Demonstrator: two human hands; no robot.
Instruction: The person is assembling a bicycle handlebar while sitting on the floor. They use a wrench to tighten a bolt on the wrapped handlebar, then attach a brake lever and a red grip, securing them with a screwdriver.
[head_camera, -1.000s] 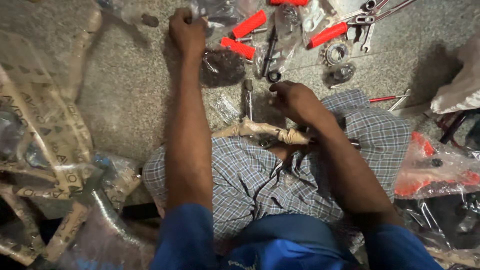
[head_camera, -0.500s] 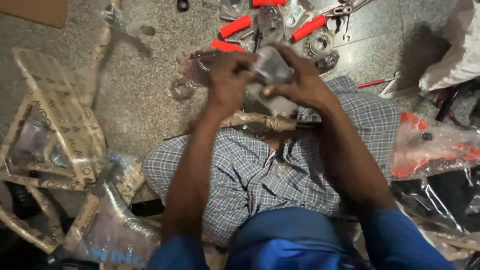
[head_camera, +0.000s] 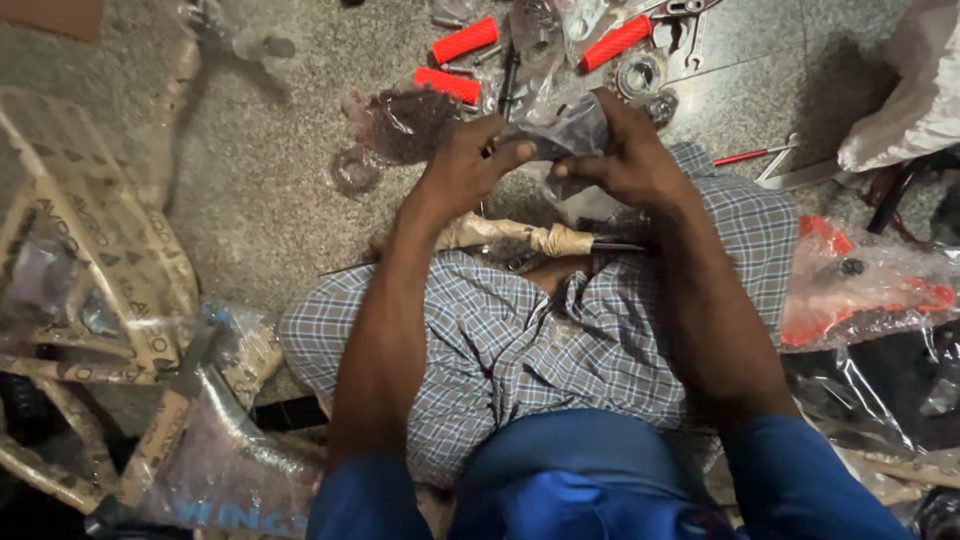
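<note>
So a second ago the left hand (head_camera: 465, 165) was stretched way out to the floor (head_camera: 250, 180) among the parts and the right hand (head_camera: 625, 155) was down by the lap; now both have come together over the knees, and there's a small clear plastic bag (head_camera: 560, 135) caught between them. The left thumb and fingers pinch one edge of it, while the right hand's fingers are curled shut around the other side, so it looks like the person picked the bag up and is working at it, maybe pulling it open. What's inside is too dark and crumpled to tell. Across the checked-cloth lap lies a paper-wrapped rod (head_camera: 510, 237), just under the hands. Further out on the floor sit three red grips (head_camera: 465, 40), a bearing-like ring (head_camera: 640, 75) and a wrench (head_camera: 690, 25), all close together. A wrapped bike frame (head_camera: 90, 260) crowds the left, and a red part in plastic (head_camera: 860, 290) the right.
</note>
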